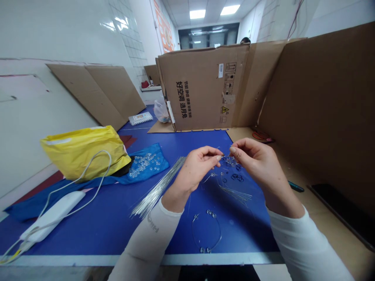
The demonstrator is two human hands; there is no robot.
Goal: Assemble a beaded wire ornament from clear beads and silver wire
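Over the blue table, my left hand (198, 166) pinches thumb and forefinger together on what looks like a thin wire (224, 156). Close to its right, my right hand (254, 160) is closed in a pinch at the same fine piece; its fingertips hide most of it. Just behind and below the fingers lies a small heap of clear beads and wire pieces (230, 161), with black rings (237, 178) beside it. A ring of wire strung with clear beads (220, 230) rests near the front edge. Left of my left forearm is a bundle of straight silvery wires (158, 189).
A smaller wire bunch (237, 194) lies between my arms. Clear beads (143, 164) sit on blue cloth at left, by a yellow bag (84, 150) and a white power strip (54, 218). Cardboard (205, 89) walls the back and right. Scissors (261, 136) and a dark phone-like slab (342, 212) lie right.
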